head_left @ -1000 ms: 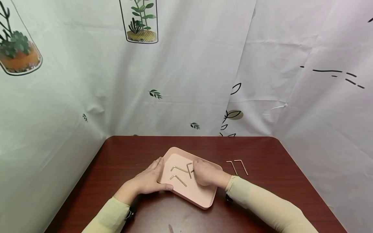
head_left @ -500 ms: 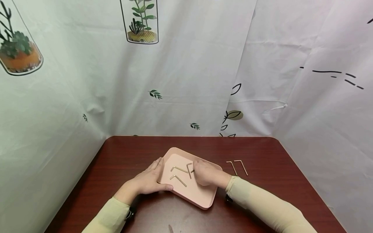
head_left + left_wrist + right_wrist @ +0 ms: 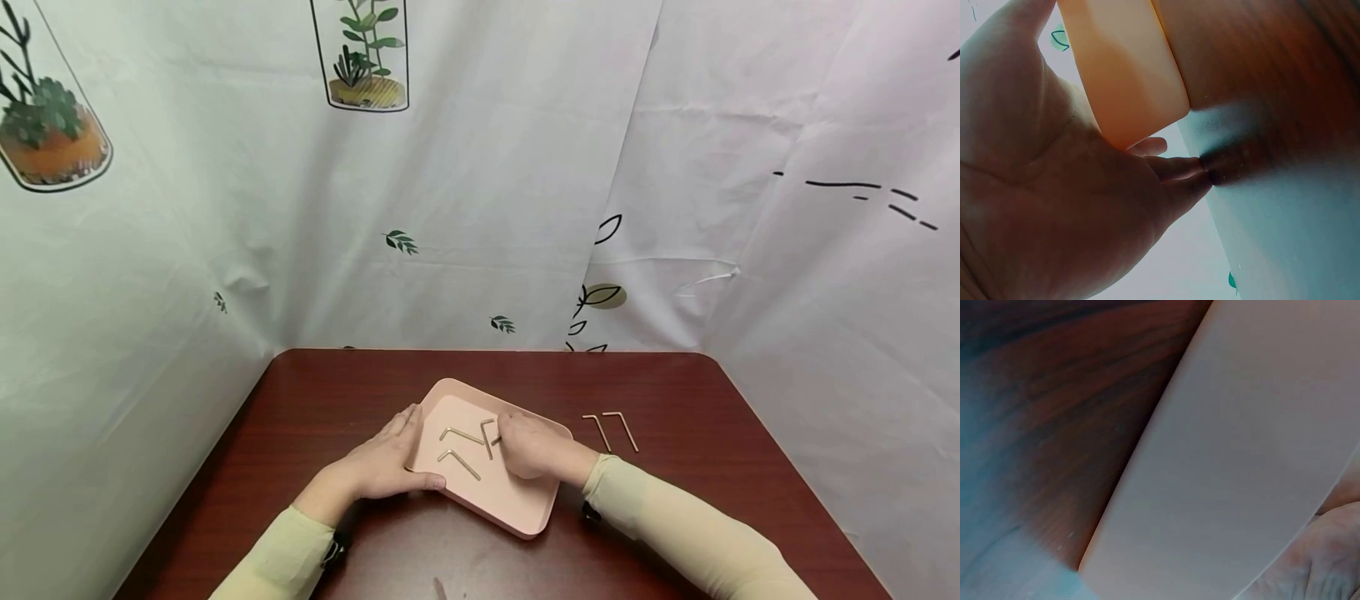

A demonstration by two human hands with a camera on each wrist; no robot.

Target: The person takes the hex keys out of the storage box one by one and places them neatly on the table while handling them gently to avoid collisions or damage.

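Observation:
A shallow pink tray [image 3: 498, 507] lies slanted on the dark red table. My left hand [image 3: 382, 461] rests against its left corner, with the thumb along the near rim and the fingers straight beside the left side. In the left wrist view that palm lies against the tray wall [image 3: 1129, 69] and the fingertips reach the tabletop. Inside the tray, my right hand [image 3: 528, 446] has its fingers curled round an L-shaped hex key [image 3: 496, 440], mostly hidden by the hand. Left of it lie three more hex keys, one upright-set [image 3: 487, 439], one above [image 3: 461, 435] and one nearest me [image 3: 460, 464].
Two hex keys [image 3: 597, 432] [image 3: 622, 431] lie side by side on the table [image 3: 675, 500], right of the tray. White printed fabric [image 3: 465, 183] encloses the table's back and sides. The right wrist view is mostly filled by the tray's outer wall [image 3: 1222, 444].

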